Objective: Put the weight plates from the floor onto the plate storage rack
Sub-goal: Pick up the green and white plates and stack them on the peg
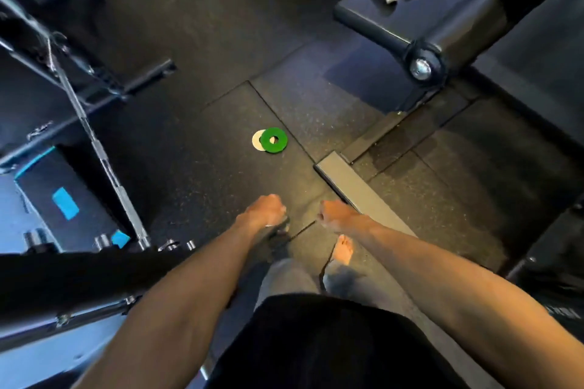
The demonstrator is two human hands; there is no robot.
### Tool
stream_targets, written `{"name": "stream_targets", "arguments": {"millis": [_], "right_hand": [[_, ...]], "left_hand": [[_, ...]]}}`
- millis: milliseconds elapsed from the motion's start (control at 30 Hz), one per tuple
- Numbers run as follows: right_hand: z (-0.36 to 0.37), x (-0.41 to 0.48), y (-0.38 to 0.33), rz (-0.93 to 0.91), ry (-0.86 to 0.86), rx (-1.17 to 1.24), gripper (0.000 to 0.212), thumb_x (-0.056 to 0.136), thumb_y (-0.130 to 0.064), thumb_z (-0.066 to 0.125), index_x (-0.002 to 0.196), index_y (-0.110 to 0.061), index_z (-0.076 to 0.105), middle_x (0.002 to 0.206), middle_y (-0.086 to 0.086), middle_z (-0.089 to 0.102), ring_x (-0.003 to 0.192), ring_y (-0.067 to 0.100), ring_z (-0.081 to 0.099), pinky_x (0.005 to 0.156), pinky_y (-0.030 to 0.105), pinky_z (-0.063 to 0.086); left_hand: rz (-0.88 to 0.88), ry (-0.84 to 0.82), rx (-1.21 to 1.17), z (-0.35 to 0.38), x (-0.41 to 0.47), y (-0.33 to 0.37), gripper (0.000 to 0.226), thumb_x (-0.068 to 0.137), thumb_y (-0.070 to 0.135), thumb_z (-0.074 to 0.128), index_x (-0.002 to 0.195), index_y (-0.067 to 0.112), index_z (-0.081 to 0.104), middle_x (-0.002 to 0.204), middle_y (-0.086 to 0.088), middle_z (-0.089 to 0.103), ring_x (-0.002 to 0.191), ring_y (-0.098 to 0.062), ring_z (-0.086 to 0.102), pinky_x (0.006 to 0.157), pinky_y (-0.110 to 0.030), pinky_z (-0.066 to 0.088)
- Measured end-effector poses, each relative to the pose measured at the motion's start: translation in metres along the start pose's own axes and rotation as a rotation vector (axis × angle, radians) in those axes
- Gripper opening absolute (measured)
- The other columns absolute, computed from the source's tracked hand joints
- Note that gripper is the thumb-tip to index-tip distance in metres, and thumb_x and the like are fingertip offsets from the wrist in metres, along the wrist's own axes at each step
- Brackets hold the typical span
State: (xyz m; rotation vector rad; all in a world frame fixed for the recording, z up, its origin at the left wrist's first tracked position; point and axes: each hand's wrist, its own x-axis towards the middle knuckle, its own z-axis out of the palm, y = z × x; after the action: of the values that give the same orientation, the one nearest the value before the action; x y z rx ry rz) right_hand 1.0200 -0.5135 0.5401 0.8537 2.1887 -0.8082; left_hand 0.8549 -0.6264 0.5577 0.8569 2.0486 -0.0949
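Note:
A small green weight plate [274,140] lies flat on the black rubber floor, partly overlapping a small white plate [257,139] on its left. Both sit ahead of me, around the middle of the view. My left hand [267,210] and my right hand [335,215] hang in front of my body, short of the plates. Their fingers are curled into fists and I see nothing in either. Short chrome pegs [101,241] stick out of a black frame at the lower left; whether this is the storage rack I cannot tell.
A barbell [104,161] leans across the left side beside a black box [66,199] with blue tape. A padded bench [379,14] with a phone and a white cloth stands at the upper right. A grey metal base bar [354,186] runs along the floor at my right.

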Motion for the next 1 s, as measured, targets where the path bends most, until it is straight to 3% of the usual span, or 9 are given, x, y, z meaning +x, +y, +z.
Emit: {"name": "stream_targets", "arguments": {"millis": [167,433,633,733,1000], "right_hand": [[-0.073,0.053,0.000,-0.068,-0.009,-0.121,0.043,0.102,-0.034,0.045,0.121,0.002,0.057,0.126,0.023,0.062,0.118,0.038,0.059,0.091,0.039,0.048],[-0.143,0.165,-0.016,-0.095,-0.121,-0.281,0.040,0.100,-0.036,0.045,0.121,-0.005,0.061,0.125,0.019,0.064,0.116,0.035,0.062,0.090,0.037,0.050],[-0.187,0.248,-0.051,-0.074,-0.210,-0.313,0.036,0.098,-0.032,0.045,0.112,-0.006,0.064,0.120,0.017,0.066,0.111,0.034,0.063,0.083,0.035,0.050],[-0.200,0.288,-0.074,-0.081,-0.225,-0.287,0.038,0.099,-0.034,0.047,0.118,-0.005,0.062,0.125,0.018,0.064,0.116,0.033,0.061,0.089,0.034,0.049],[-0.202,0.388,-0.103,-0.049,-0.289,-0.143,0.030,0.099,-0.026,0.044,0.108,-0.005,0.064,0.112,0.022,0.068,0.108,0.036,0.063,0.086,0.035,0.048]], "left_hand": [[-0.055,0.048,-0.160,-0.050,0.040,0.026,0.035,0.097,0.029,0.048,0.120,0.006,0.062,0.125,-0.019,0.063,0.116,-0.036,0.059,0.097,-0.042,0.049],[-0.145,0.020,-0.345,-0.096,0.132,0.017,0.040,0.098,0.027,0.044,0.130,0.007,0.056,0.131,-0.017,0.060,0.120,-0.035,0.057,0.097,-0.039,0.046],[-0.198,-0.049,-0.435,-0.133,0.210,-0.028,0.038,0.092,0.035,0.043,0.105,0.008,0.067,0.115,-0.016,0.068,0.104,-0.033,0.065,0.084,-0.038,0.050],[-0.188,-0.034,-0.494,-0.165,0.232,-0.039,0.028,0.099,0.023,0.049,0.113,0.005,0.065,0.118,-0.016,0.066,0.109,-0.031,0.063,0.086,-0.035,0.048],[-0.261,-0.067,-0.592,-0.188,0.321,-0.072,0.034,0.100,0.027,0.047,0.117,0.001,0.062,0.118,-0.022,0.066,0.109,-0.035,0.063,0.089,-0.038,0.050]]}}
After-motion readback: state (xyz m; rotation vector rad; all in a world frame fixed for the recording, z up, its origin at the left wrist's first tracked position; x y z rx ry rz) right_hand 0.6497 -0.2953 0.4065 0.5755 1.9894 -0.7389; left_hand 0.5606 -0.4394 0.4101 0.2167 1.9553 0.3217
